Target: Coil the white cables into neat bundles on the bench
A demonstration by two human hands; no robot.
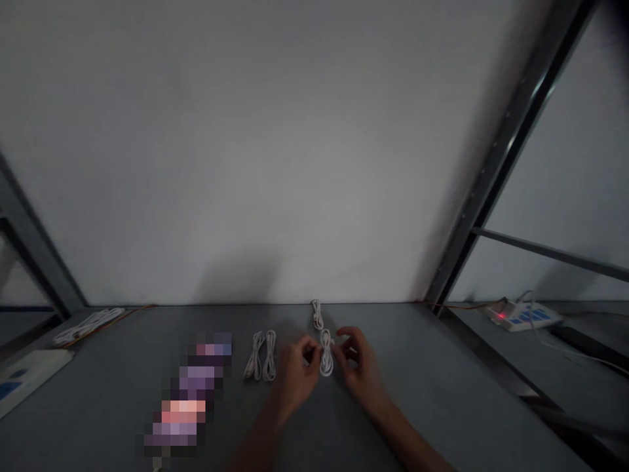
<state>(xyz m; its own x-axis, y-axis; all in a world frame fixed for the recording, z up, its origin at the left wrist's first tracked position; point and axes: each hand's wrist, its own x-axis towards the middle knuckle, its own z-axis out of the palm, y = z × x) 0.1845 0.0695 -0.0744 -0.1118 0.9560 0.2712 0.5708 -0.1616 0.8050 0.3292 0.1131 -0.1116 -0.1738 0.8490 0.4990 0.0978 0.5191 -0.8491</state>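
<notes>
A coiled white cable (326, 354), looped into a narrow bundle, is between my two hands over the grey surface. On its left side, my left hand (298, 372) has thumb and fingers bent together in a pinch at the cable's edge; the exact grip is partly hidden. My right hand (361, 368) is at the right side, fingers curved and apart from the thumb, its tips close to the bundle. Just behind lies another coiled white cable (317, 314). Left of my left hand, two more bundles lie side by side: one cable (254, 356) and a second cable (269, 355).
A pixelated, phone-like object (189, 393) lies at the left on the grey table (236, 426). More white cables (91, 326) and a white power strip (34, 373) are farther left. At the right, beyond a metal post (462, 249), another power strip (525, 318) shows a red light.
</notes>
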